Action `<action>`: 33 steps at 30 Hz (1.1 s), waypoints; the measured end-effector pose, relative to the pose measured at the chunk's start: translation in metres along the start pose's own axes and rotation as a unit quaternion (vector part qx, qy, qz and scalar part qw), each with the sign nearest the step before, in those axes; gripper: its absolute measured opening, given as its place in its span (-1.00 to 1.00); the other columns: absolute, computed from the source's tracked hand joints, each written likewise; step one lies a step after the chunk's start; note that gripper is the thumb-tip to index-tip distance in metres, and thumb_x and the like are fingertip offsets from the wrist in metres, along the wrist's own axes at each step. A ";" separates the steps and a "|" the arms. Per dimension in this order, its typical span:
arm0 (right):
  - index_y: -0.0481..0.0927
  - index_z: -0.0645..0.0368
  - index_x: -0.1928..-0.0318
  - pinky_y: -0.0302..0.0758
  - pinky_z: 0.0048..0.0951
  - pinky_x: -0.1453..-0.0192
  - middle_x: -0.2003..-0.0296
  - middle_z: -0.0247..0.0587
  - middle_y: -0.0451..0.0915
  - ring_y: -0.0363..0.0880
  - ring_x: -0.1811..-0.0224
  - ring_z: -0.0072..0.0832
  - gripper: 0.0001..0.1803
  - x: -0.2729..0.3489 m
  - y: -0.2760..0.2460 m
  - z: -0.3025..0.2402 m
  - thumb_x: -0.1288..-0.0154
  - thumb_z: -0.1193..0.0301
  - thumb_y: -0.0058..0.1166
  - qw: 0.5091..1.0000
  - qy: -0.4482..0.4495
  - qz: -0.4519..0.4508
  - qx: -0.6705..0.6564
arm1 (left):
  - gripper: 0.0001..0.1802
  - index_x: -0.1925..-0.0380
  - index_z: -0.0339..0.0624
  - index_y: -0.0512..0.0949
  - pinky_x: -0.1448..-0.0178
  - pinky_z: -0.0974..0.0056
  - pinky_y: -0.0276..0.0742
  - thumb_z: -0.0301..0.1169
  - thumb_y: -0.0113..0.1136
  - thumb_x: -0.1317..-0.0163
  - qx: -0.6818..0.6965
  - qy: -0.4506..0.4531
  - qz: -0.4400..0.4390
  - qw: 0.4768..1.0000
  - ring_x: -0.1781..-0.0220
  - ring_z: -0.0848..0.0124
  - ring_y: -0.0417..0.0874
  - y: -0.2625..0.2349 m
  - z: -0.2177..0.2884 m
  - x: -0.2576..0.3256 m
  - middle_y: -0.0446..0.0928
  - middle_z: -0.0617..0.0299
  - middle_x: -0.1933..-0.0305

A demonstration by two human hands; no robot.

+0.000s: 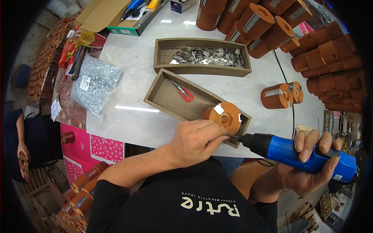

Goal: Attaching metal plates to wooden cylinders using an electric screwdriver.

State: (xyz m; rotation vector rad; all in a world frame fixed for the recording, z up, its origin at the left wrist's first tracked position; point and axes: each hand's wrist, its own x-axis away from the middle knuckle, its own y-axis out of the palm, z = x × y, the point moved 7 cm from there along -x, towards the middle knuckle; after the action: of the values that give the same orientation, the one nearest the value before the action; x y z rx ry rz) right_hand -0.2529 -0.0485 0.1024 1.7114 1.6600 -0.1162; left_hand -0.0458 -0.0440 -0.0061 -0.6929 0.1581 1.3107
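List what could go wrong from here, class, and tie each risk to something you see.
1. The left hand has its fingertips at the bit of the electric screwdriver; if it spins, it could scrape them.
2. Neither of the hands steadies the wooden cylinder in the lower tray, so it might roll or shift if pushed.

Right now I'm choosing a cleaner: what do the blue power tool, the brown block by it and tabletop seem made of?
Blue power tool: probably plastic, given its smooth, moulded shell. Brown block: likely varnished wood, from its warm, streaky tone. Tabletop: glossy, with bright reflections; stone or laminate, I can't tell.
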 end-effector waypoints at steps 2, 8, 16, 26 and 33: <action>0.30 0.14 -0.15 0.57 -0.31 0.28 0.19 -0.20 0.51 0.55 0.41 -0.47 -0.63 0.000 0.003 0.000 -0.47 0.25 -0.03 1.000 0.000 -0.008 0.010 | -0.82 0.33 -0.25 0.63 0.49 0.26 0.44 -0.58 0.41 -0.04 -0.021 0.010 -0.008 1.000 0.54 0.28 0.60 -0.001 0.004 0.000 0.57 0.14 0.52; 0.33 0.14 -0.07 0.47 -0.40 0.30 0.23 -0.24 0.50 0.47 0.45 -0.59 -0.67 0.001 0.024 -0.002 -0.42 0.28 0.01 0.998 -0.016 -0.030 0.047 | -0.74 0.24 -0.26 0.63 0.47 0.27 0.50 -0.54 0.44 -0.03 -0.027 0.009 -0.015 0.999 0.52 0.27 0.64 0.001 -0.001 -0.003 0.62 0.12 0.45; 0.32 0.12 -0.14 0.56 -0.25 0.34 0.23 -0.18 0.54 0.55 0.47 -0.45 -0.59 0.002 0.023 -0.003 -0.39 0.28 0.10 0.997 -0.027 -0.035 0.066 | -0.56 0.06 -0.24 0.61 0.36 0.31 0.63 -0.43 0.50 -0.02 -0.015 -0.066 -0.046 0.997 0.39 0.28 0.74 0.000 -0.013 0.004 0.68 0.08 0.33; 0.33 0.12 -0.12 0.58 -0.24 0.36 0.26 -0.15 0.55 0.56 0.49 -0.42 -0.58 0.001 0.032 0.001 -0.37 0.30 0.14 0.995 -0.026 -0.057 0.077 | -0.63 0.12 -0.24 0.61 0.37 0.31 0.60 -0.45 0.47 -0.06 0.011 -0.076 -0.057 0.995 0.40 0.30 0.72 0.005 -0.020 0.006 0.66 0.11 0.37; 0.31 0.10 -0.10 0.59 -0.23 0.37 0.28 -0.15 0.53 0.56 0.49 -0.41 -0.58 0.001 0.037 0.003 -0.35 0.30 0.18 0.995 -0.019 -0.050 0.080 | -0.64 0.12 -0.24 0.62 0.41 0.30 0.54 -0.44 0.47 -0.06 0.013 -0.059 -0.053 0.997 0.44 0.31 0.68 0.004 -0.019 0.006 0.63 0.16 0.42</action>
State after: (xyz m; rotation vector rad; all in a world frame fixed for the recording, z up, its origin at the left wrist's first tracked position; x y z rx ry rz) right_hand -0.2180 -0.0454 0.1155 1.7307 1.7480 -0.3360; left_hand -0.0424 -0.0493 -0.0251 -0.5918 0.0431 1.2421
